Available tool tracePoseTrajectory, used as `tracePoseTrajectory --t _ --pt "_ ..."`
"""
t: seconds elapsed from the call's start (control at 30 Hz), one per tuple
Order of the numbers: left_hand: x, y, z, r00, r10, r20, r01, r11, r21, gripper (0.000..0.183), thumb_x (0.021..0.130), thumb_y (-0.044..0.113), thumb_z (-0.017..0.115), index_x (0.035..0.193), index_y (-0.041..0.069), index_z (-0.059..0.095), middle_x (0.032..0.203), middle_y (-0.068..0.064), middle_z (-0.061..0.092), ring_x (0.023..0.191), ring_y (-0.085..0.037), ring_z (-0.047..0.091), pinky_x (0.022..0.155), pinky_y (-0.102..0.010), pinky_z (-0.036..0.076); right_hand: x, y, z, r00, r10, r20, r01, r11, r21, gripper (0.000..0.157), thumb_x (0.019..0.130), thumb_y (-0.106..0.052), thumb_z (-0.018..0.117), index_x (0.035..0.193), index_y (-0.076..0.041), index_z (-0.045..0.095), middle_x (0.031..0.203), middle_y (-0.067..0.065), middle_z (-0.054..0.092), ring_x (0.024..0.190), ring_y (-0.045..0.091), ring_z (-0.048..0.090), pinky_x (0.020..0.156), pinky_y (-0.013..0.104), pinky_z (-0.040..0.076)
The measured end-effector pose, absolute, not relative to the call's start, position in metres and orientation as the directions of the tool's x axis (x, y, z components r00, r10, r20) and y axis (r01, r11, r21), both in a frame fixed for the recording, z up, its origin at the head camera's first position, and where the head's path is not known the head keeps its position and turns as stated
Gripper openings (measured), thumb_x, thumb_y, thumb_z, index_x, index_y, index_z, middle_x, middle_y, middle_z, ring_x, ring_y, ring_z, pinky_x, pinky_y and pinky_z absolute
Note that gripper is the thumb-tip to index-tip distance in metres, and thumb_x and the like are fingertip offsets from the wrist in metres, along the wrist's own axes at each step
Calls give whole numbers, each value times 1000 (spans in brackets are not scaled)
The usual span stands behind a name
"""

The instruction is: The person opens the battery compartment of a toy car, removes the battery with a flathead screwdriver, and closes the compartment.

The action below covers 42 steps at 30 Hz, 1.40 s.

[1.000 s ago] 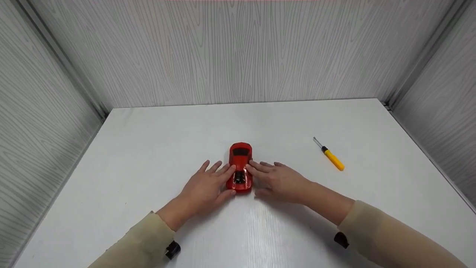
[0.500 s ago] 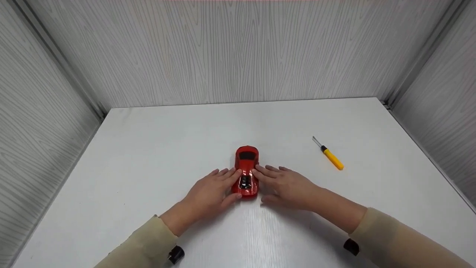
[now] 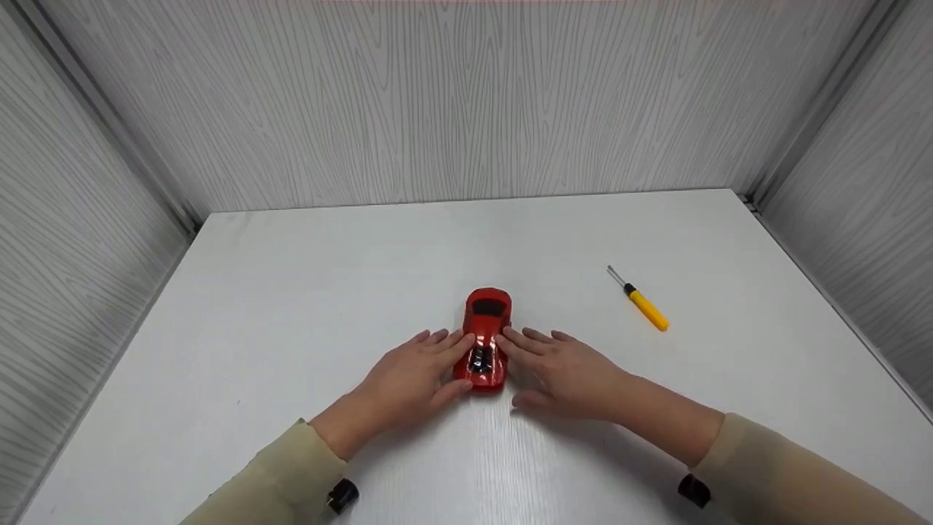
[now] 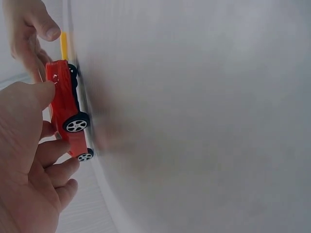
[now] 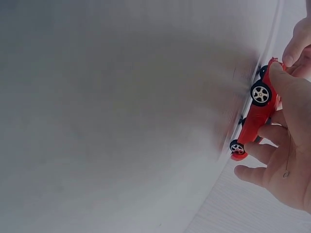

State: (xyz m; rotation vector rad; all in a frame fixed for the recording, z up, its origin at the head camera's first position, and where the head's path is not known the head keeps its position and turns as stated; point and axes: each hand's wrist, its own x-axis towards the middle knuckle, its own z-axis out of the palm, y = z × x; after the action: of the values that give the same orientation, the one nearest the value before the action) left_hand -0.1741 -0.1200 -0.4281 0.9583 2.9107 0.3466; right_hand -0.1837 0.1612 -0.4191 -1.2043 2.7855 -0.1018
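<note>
A red toy car (image 3: 487, 324) stands on its wheels on the white table, with its dark window and a black rear panel showing from above. My left hand (image 3: 412, 379) lies along its left side, fingertips touching the body and the thumb at the rear corner. From the other side, the fingertips of my right hand (image 3: 576, 372) touch the car, and its thumb looks apart from it in the head view. Black wheels with silver rims show on the toy car (image 4: 65, 97) in the left wrist view. In the right wrist view, fingers lie along the red car (image 5: 260, 114).
A screwdriver (image 3: 645, 306) with a yellow handle lies on the table (image 3: 328, 270) to the right of the car. Wood-grain panels (image 3: 466, 102) close off the back and both sides. Small black devices (image 3: 342, 496) hang under the cuffs.
The toy car and both hands have shifted a little to the right and towards me. The left fingers lie closer together than a second ago. The view has turned slightly.
</note>
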Motion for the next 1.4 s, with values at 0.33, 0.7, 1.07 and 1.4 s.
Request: tracePoseTrajectory --t 0.33,0.7,1.07,1.4 --pt "-174 -118 -426 -805 593 28 587 788 184 71 105 52 60 164 14 43 163 -11 47 150 -37 43 126 -52 28 -188 170 -414 -689 -722 -72 -705 689 -165 90 99 -69 58 170 -22 29 172 5 32 155 32 36 119 61 38" --pt "-138 -94 -421 -884 443 148 460 882 107 82 98 61 64 159 10 50 155 -17 56 143 -42 50 118 -64 37 -254 181 -404 -718 -689 103 -682 665 -304 67 103 -27 71 164 -26 43 168 4 41 154 29 39 119 55 40" --pt "-136 -73 -433 -917 388 97 397 913 99 82 96 63 66 159 13 51 156 -19 53 143 -44 49 115 -65 38 -287 163 -423 -720 -692 -46 -640 689 -339 70 103 -15 71 165 -30 42 170 1 38 155 29 36 120 56 38" --pt "-141 -71 -430 -914 396 88 402 912 78 80 96 62 66 156 11 54 157 -19 52 143 -44 49 115 -66 38 -286 165 -420 -690 -723 -34 -685 668 -289 63 104 -16 69 162 -28 48 163 3 48 151 30 44 119 54 39"
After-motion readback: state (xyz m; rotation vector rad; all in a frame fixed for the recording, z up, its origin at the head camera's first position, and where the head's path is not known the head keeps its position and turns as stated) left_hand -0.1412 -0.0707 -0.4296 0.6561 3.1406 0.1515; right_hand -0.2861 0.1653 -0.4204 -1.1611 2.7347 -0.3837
